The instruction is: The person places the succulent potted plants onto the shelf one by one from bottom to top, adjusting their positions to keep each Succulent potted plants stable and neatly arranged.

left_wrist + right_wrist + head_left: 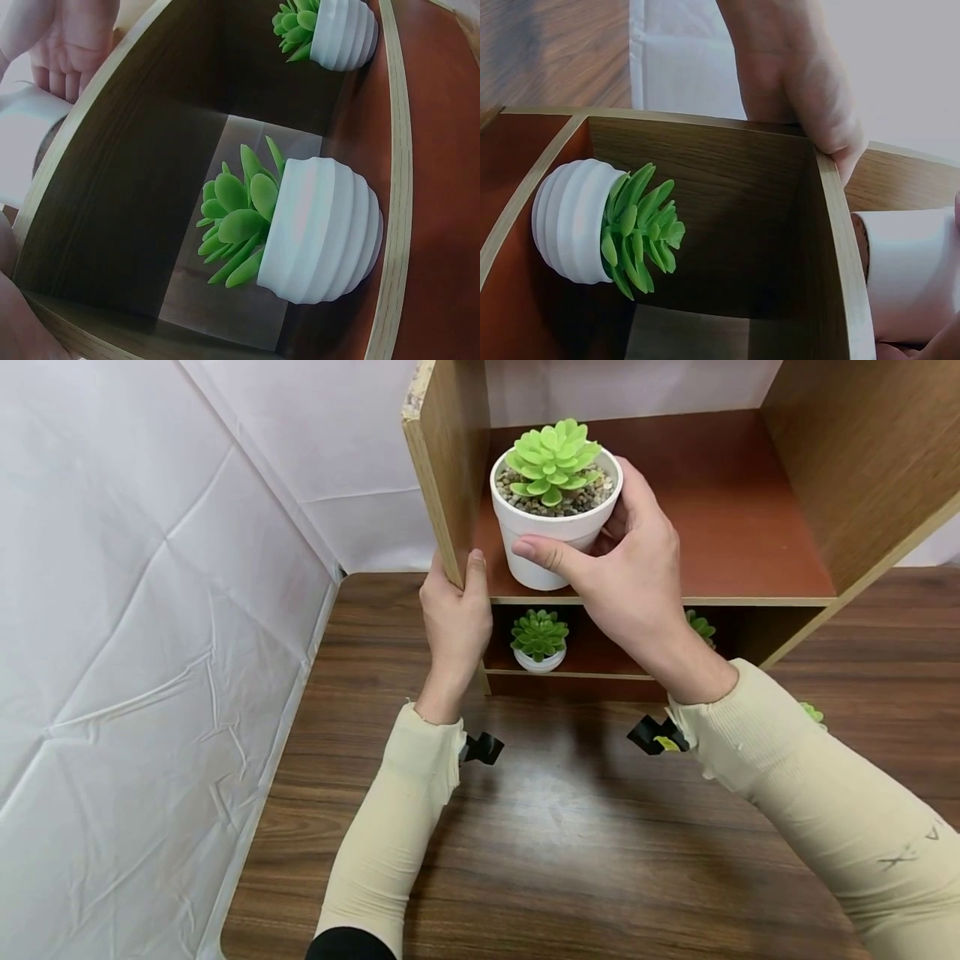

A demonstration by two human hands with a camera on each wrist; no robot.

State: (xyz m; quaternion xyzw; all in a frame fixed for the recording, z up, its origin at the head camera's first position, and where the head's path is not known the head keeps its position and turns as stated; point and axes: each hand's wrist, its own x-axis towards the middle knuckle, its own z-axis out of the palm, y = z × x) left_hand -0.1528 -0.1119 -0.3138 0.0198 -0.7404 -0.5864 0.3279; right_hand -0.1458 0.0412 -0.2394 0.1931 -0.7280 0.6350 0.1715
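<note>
My right hand (637, 577) grips a white round pot (525, 520) holding a light green succulent (551, 456) in pebbles. Its thumb lies across the pot's front, while the other fingers are mostly hidden behind. The pot is upright over the front left of the upper shelf board (750, 543). With my left hand (459, 618) I hold the front edge of the wooden shelf unit's left side panel (442, 485), thumb on the inner side. The right wrist view shows this left hand (802, 82) at the panel corner, with the white pot (911, 270) on the other side of the board.
On the lower level stand two darker green succulents in white ribbed pots, a left one (322, 232) and a right one (345, 34). Another green plant (812, 712) peeks past my right sleeve. White sheeting (135, 610) borders the wooden table (555, 860) on the left.
</note>
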